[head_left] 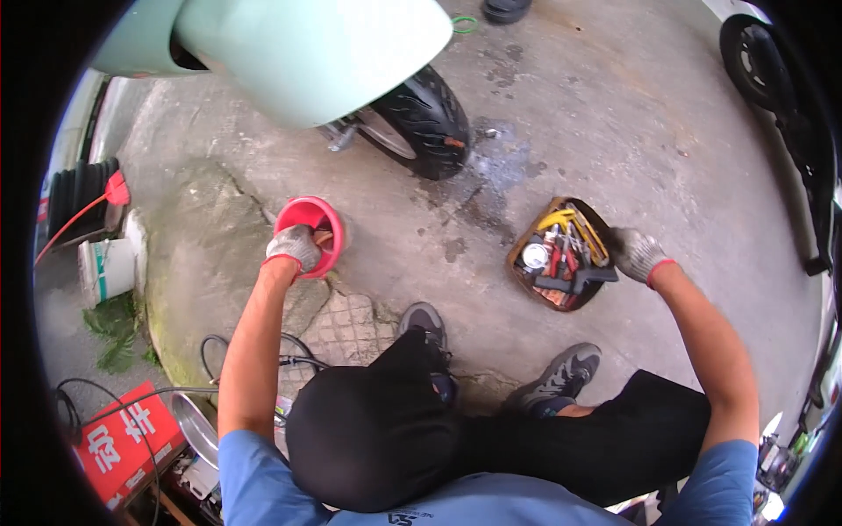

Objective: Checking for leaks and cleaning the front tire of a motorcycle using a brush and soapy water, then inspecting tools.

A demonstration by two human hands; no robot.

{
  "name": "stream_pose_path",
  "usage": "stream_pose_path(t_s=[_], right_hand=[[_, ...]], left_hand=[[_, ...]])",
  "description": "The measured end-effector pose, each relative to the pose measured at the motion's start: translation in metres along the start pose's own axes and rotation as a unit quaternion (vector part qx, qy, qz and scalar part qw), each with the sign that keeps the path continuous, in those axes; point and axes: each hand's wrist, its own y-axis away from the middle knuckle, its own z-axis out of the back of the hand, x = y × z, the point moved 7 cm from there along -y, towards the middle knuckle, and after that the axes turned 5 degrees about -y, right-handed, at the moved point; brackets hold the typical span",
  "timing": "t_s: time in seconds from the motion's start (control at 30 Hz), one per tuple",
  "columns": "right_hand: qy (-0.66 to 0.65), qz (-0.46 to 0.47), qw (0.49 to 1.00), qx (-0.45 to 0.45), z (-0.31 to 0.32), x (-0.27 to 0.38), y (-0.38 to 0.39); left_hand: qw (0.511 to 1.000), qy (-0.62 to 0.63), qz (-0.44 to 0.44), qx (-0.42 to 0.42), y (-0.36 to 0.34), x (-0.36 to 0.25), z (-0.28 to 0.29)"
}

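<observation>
My left hand [296, 247], in a grey work glove with a red cuff, is closed over the near-left rim of a red bucket [336, 232]. Something brownish shows inside the bucket, partly hidden by the glove. On the right, my right hand [638, 251], gloved the same way, grips the right edge of a worn open tool bin [517, 279]. The bin holds yellow-handled tools [557, 219], red-handled tools [572, 261], a dark gun-shaped tool [579, 279] and a round white-topped can [534, 255]. Its fingertips are hidden behind the bin's wall.
Ahead, a mint-green scooter [324, 61] stands with its black tyre [430, 123] near a wet patch [500, 158]. Black hoses [303, 358], a red sign [132, 438] and a white bucket [110, 267] lie to the left. Another two-wheeler [759, 66] edges the right side.
</observation>
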Motion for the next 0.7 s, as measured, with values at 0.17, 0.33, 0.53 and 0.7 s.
stream_pose_path(t_s=[0.17,0.33,0.53,0.7], right_hand=[[-0.054,-0.012,0.998,0.036,-0.009,-0.009,-0.011],[-0.072,0.015,0.997,0.023,0.004,-0.001,-0.018],[-0.057,0.027,0.998,0.016,0.008,0.006,-0.016],[-0.054,0.013,0.998,0.017,0.001,-0.008,-0.008]], left_hand=[[0.992,0.086,0.018,-0.09,0.092,0.034,0.056],[0.917,0.384,-0.036,-0.102,0.164,-0.006,0.099],[0.832,0.372,-0.307,-0.273,0.171,-0.112,0.16],[0.88,0.276,-0.271,-0.277,0.159,-0.144,0.175]])
